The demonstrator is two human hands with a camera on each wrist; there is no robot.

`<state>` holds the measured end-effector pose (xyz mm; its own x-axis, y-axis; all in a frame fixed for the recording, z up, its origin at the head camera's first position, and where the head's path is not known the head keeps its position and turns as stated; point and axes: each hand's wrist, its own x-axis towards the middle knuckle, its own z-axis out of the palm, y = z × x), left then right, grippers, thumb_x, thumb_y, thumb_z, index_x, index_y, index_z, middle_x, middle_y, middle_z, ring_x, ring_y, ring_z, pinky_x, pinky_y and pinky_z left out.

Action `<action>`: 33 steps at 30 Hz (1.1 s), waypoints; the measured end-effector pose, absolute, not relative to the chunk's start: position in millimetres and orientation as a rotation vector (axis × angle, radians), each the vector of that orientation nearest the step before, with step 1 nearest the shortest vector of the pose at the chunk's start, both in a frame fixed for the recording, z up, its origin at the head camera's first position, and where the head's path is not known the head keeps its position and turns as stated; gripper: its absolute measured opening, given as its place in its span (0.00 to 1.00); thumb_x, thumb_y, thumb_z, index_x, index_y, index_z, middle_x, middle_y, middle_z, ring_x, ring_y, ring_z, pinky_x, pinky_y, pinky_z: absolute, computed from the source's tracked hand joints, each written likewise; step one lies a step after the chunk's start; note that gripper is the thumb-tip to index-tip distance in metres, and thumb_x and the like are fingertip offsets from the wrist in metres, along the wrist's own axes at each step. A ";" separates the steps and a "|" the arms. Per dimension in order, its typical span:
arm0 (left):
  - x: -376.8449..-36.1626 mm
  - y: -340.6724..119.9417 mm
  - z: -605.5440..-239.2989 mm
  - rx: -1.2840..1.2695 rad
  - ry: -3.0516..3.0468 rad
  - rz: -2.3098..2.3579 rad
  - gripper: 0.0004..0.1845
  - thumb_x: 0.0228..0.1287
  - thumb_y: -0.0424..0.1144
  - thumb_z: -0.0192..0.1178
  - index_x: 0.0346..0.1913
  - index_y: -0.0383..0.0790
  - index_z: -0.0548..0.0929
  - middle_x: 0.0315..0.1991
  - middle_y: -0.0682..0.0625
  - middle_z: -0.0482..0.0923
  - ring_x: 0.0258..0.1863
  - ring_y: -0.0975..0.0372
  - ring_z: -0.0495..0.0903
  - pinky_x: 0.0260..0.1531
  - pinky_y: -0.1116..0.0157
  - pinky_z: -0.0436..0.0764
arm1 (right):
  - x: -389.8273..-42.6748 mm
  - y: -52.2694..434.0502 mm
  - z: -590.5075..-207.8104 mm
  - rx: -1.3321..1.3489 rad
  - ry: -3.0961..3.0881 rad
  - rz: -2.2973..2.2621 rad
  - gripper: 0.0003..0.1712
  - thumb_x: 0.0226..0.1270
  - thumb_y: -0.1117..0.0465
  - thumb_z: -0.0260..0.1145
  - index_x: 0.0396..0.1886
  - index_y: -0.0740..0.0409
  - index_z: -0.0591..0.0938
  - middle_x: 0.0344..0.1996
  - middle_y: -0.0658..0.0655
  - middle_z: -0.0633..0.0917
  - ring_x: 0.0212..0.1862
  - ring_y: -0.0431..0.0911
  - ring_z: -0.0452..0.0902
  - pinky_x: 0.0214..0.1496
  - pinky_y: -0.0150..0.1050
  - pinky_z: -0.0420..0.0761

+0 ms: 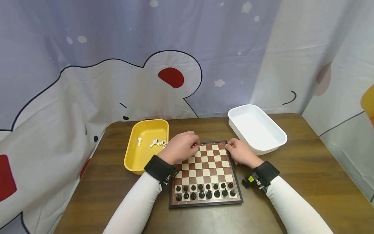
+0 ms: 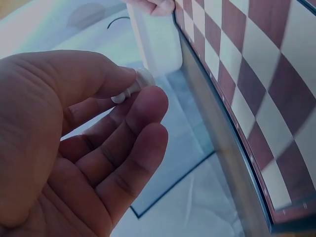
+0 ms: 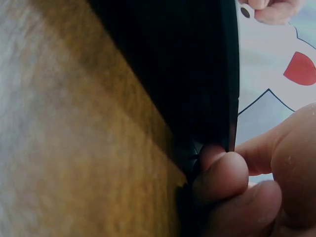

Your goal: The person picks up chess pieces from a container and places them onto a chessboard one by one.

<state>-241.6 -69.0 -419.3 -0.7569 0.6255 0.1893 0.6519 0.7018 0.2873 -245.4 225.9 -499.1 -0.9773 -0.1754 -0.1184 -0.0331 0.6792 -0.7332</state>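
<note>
A chessboard (image 1: 206, 172) with brown and cream squares lies on the table. My left hand (image 1: 183, 146) is over its far left part and pinches a small white pawn (image 2: 144, 79) between thumb and fingertips; the head view hides that piece. At the board's far right corner, my right hand (image 1: 242, 152) grips the edge, its fingers (image 3: 224, 177) against the dark side of the board. Two rows of black chess pieces (image 1: 201, 194) stand upright along the near side.
Left of the board is a yellow tray (image 1: 127, 152) with several white chess pieces (image 1: 139, 141) lying in it. A white tray (image 1: 257, 128) stands behind my right hand. Past the table's (image 1: 315, 182) back edge hangs a printed curtain (image 1: 225, 42).
</note>
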 end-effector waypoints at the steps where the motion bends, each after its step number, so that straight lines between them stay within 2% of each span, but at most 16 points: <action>1: -242.3 -66.1 -419.2 -1.081 -2.827 -0.519 0.05 0.78 0.34 0.66 0.46 0.44 0.91 0.40 0.53 0.82 0.35 0.63 0.79 0.38 0.63 0.82 | -245.3 225.9 -499.0 -0.167 2.712 -1.178 0.21 0.91 0.55 0.54 0.61 0.70 0.78 0.15 0.55 0.78 0.13 0.45 0.73 0.17 0.40 0.71; 15: -255.0 -31.5 -422.9 -1.242 -2.791 -0.509 0.04 0.79 0.36 0.67 0.45 0.45 0.91 0.39 0.53 0.82 0.36 0.63 0.78 0.38 0.64 0.80 | -245.9 226.4 -501.2 -0.166 2.707 -1.193 0.19 0.91 0.55 0.54 0.58 0.67 0.79 0.15 0.55 0.78 0.13 0.46 0.72 0.17 0.40 0.70; 20: -258.9 -19.7 -424.5 -1.297 -2.792 -0.474 0.04 0.81 0.36 0.66 0.47 0.45 0.91 0.42 0.52 0.84 0.38 0.62 0.80 0.42 0.63 0.81 | -245.8 228.0 -501.6 -0.181 2.710 -1.192 0.18 0.91 0.55 0.54 0.56 0.66 0.79 0.15 0.55 0.77 0.12 0.46 0.72 0.17 0.40 0.70; 29: -266.4 0.8 -424.9 -1.388 -2.821 -0.521 0.06 0.80 0.37 0.69 0.49 0.45 0.95 0.46 0.54 0.90 0.45 0.63 0.86 0.50 0.63 0.83 | -245.9 228.2 -500.6 -0.168 2.705 -1.186 0.17 0.91 0.54 0.54 0.55 0.65 0.79 0.15 0.55 0.77 0.13 0.46 0.72 0.18 0.40 0.71; 33: -268.2 7.0 -425.3 -1.429 -2.815 -0.525 0.05 0.78 0.38 0.71 0.48 0.45 0.96 0.45 0.55 0.91 0.43 0.64 0.86 0.49 0.65 0.83 | -246.8 226.9 -500.6 -0.163 2.705 -1.179 0.17 0.91 0.53 0.54 0.54 0.65 0.79 0.15 0.55 0.78 0.13 0.46 0.73 0.18 0.40 0.71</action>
